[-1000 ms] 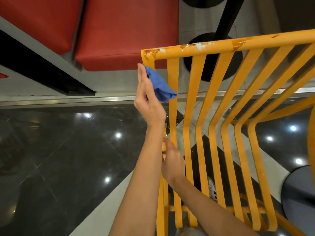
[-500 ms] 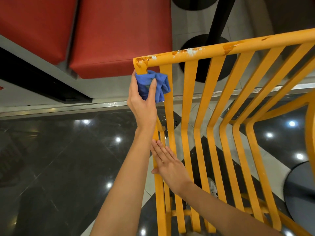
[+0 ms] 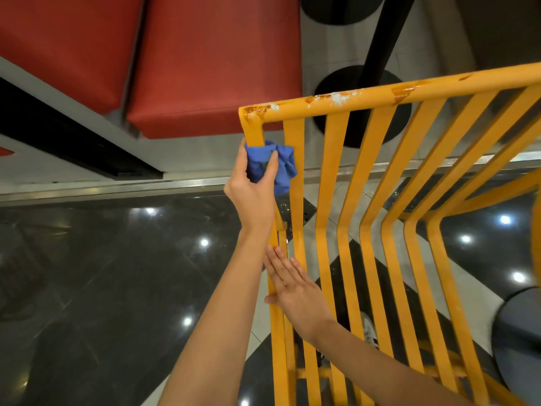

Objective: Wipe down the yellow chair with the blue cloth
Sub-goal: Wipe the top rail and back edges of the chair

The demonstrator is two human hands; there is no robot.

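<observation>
The yellow chair [image 3: 348, 200] fills the right half of the view, its slatted back facing me. Brown and white stains run along the top rail. My left hand [image 3: 253, 189] is shut on the blue cloth [image 3: 273, 165], which wraps the outer left post just below the stained corner. Lower down, my right hand [image 3: 295, 291] rests flat with fingers spread against the same post and the first slat, holding nothing.
Red cushioned seats [image 3: 205, 63] lie beyond the chair at the upper left. A black table pole and round base [image 3: 363, 106] stand behind the top rail. A grey round stool [image 3: 518, 338] sits at the right edge. Glossy dark floor [image 3: 102, 288] spreads to the left.
My left hand closed the cloth around the post near the top corner and has slid it a little down. My right hand opened from a grip and lies flat on the post.
</observation>
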